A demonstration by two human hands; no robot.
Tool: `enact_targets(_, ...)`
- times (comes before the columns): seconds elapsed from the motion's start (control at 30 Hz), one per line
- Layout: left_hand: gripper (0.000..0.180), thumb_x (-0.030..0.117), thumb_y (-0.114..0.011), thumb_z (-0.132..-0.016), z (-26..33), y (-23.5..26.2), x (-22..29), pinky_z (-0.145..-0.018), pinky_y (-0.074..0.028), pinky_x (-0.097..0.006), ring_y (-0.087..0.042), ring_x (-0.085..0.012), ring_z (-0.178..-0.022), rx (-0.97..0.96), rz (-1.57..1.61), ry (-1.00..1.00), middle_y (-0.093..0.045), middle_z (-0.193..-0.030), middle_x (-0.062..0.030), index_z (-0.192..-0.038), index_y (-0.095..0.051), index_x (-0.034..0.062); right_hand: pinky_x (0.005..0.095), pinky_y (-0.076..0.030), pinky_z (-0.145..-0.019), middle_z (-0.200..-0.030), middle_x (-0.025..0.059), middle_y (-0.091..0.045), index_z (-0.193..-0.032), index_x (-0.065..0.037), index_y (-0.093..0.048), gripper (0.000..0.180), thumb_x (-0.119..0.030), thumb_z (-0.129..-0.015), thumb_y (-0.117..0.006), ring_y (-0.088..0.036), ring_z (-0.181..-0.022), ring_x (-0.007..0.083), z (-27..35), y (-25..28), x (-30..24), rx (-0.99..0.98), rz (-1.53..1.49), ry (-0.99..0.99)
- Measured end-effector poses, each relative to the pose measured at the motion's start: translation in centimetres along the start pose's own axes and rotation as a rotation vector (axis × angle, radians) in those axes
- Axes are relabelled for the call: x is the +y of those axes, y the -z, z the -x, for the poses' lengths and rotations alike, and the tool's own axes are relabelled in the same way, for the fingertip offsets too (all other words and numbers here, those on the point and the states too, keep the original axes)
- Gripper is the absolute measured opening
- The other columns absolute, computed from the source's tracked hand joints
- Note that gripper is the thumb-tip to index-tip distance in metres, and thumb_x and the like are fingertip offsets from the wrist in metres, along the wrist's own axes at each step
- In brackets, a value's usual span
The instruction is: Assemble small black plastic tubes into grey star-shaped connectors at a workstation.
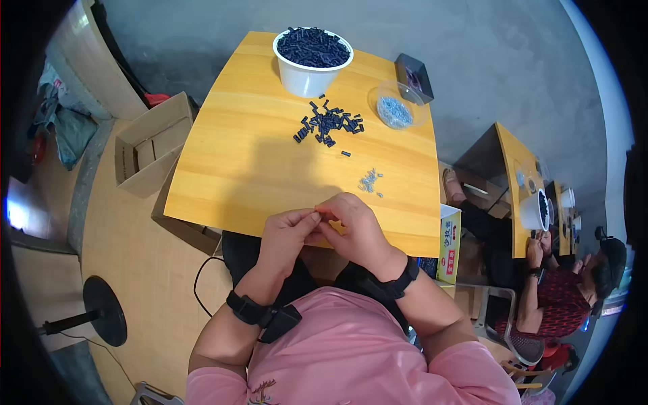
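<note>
Over the near edge of the yellow wooden table (236,175), my left hand (285,236) and my right hand (354,226) meet with fingertips pinched together. Whatever sits between the fingers is too small and hidden to make out. Beyond them lies a loose pile of small black cylindrical pieces (329,123), with a single black piece (346,154) apart from it. Nearer my right hand is a little heap of small shiny clear or metallic pieces (370,181). Both my wrists wear black bands.
A white bucket (305,82) full of black pieces stands at the table's far edge. To its right are a clear round tub (395,111) of small bluish pieces and a black box (413,77). Cardboard boxes (152,145) flank the table's left. Another person (563,300) works at tables on the right.
</note>
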State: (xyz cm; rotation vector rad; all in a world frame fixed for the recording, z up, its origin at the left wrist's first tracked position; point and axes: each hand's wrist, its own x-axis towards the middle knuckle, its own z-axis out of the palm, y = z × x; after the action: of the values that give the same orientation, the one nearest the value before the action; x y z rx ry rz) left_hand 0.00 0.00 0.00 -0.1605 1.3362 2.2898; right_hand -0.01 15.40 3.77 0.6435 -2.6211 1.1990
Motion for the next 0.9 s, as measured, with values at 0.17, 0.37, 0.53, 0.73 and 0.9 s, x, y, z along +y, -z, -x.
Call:
enact_targets(0.17, 0.021, 0.013, -0.057, -0.089, -0.5, 0.3, 0.3, -0.072, -0.053, -0.024, -0.064, -0.0155, -0.080, 0.066, -0.018, 0.009, -0.066, -0.091, -0.0106, -0.099, -0.064, -0.0040, 0.0328, -0.047, -0.066, -0.082, 0.0110, -0.058, -0.099, -0.003, -0.059, 0.029, 0.000, -0.072, -0.068, -0.059, -0.077, 0.0251, -1.6, 0.8, 1.1, -0.185, -0.101, 0.017)
enact_targets(0.37, 0.019, 0.015, -0.058, -0.089, -2.5, 1.7, 2.2, -0.073, -0.051, -0.025, -0.062, -0.0139, -0.078, 0.200, -0.013, -0.155, -0.066, -0.087, -0.0087, -0.097, -0.064, -0.0018, 0.0361, -0.047, -0.077, -0.098, 0.0165, -0.057, -0.109, -0.003, -0.058, 0.039, -0.014, -0.073, -0.069, -0.056, -0.091, 0.0323, -6.5, 3.5, 4.9, -0.074, 0.062, -0.215)
enact_targets(0.53, 0.020, 0.015, -0.059, -0.088, -5.4, 2.5, 3.8, -0.076, -0.050, -0.026, -0.061, -0.0138, -0.081, 0.267, 0.075, -0.195, -0.066, -0.089, -0.0083, -0.098, -0.064, -0.0020, 0.0365, -0.038, -0.095, -0.121, 0.0161, -0.048, -0.120, -0.007, -0.054, 0.052, -0.027, -0.075, -0.069, -0.043, -0.114, 0.0340, -10.5, 2.6, 9.7, -0.068, 0.386, -0.187)
enact_targets(0.73, 0.021, 0.014, -0.059, -0.088, -6.2, 3.0, 3.0, -0.081, -0.049, -0.028, -0.062, -0.0159, -0.085, 0.346, 0.059, -0.273, -0.065, -0.094, -0.0089, -0.100, -0.063, -0.0027, 0.0531, -0.023, -0.103, -0.140, 0.0145, -0.033, -0.132, -0.017, -0.044, 0.064, -0.042, -0.077, -0.065, -0.027, -0.130, 0.0331, -15.0, -0.9, 10.4, -0.136, 0.456, -0.456)
enact_targets(0.9, 0.020, 0.011, -0.057, -0.089, -5.9, 3.9, 2.5, -0.086, -0.048, -0.029, -0.061, -0.0175, -0.091, 0.318, 0.091, -0.307, -0.065, -0.098, -0.0103, -0.103, -0.062, -0.0036, 0.0537, -0.014, -0.108, -0.149, 0.0120, -0.019, -0.139, -0.020, -0.036, 0.063, -0.051, -0.086, -0.049, -0.017, -0.136, 0.0345, -16.3, -2.4, 10.3, -0.322, 0.561, -0.554)
